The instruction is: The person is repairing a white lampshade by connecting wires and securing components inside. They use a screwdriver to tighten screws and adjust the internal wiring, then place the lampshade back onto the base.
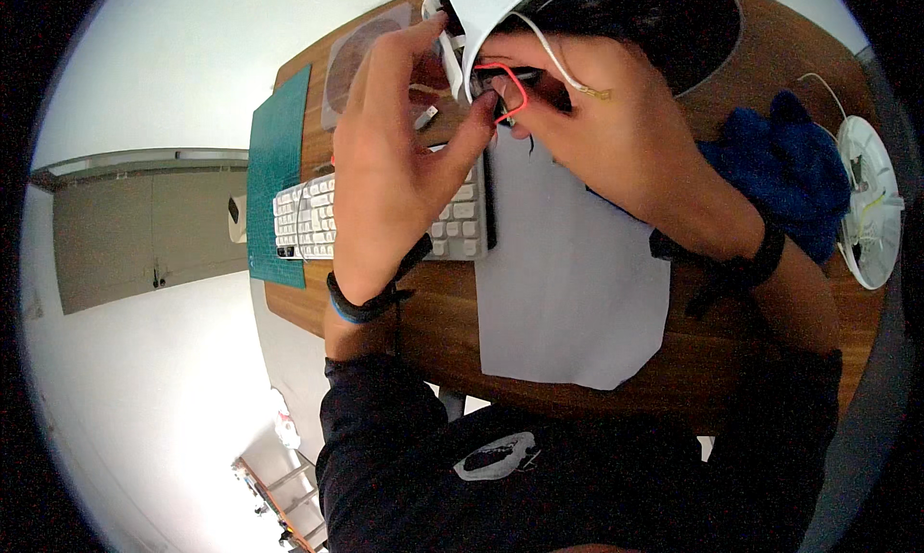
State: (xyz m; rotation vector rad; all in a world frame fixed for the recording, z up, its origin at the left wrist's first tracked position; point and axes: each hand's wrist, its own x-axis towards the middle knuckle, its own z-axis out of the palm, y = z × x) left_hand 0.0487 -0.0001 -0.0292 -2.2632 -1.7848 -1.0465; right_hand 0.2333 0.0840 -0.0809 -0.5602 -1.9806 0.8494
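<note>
A white appliance housing [481, 9] with a dark round hollow [635, 24] lies at the far edge of the view. My left hand [385, 129] is closed on the housing's left side, its fingers on a white piece at the edge and its thumb by a red wire [524, 93]. That wire loops out between both hands. My right hand [616, 120] is closed in a pinch beside the loop; what its fingertips hold is mostly hidden, though a small dark part shows there. Over this hand runs a white wire [549, 48] ending in a brass-coloured terminal [595, 93].
Under my hands lies a grey sheet [577, 293] on the wooden table [433, 312]. A white keyboard [462, 216] and a green mat [279, 168] are at the left. At the right are a blue cloth [780, 173] and a round white cover [871, 206] with wires.
</note>
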